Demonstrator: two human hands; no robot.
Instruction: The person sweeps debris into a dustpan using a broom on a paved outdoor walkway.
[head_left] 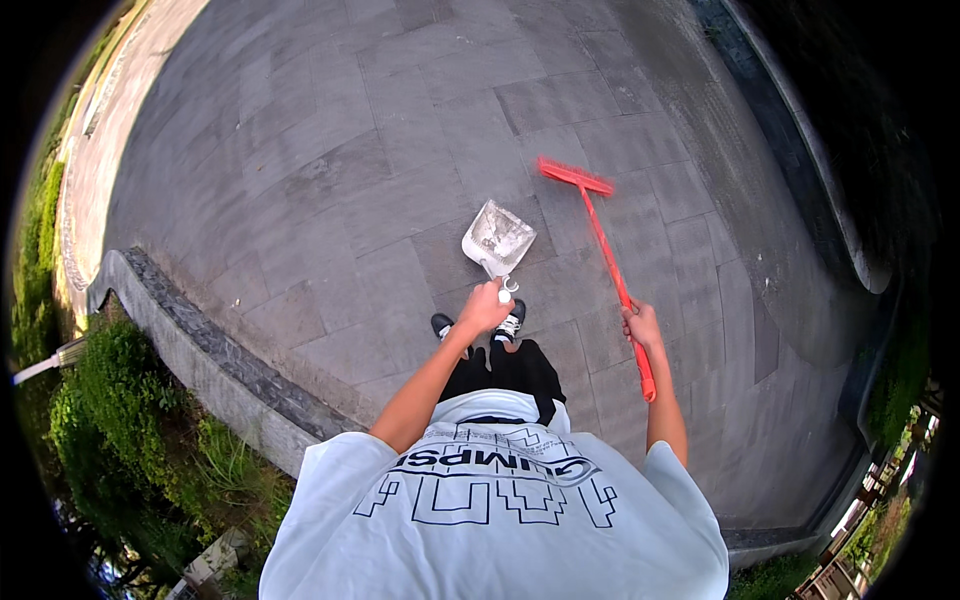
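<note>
Left of the dustpan (498, 240), a low stone wall (205, 350) bends around. The left hand (487, 306) is wrapped on the dustpan's handle, maybe so its wide mouth points forward. Right of the dustpan is a red broom (608, 250). The right hand (641, 324) grips its stick below the top end, probably so it is easy to steer.

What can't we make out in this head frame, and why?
Head view, all four:
Red broom head: individual bristles blurred.
Handle of the dustpan: mostly covered by the left hand.
White marks in the pan: too small to identify.
Left shoe: partly covered by the left forearm.
</note>
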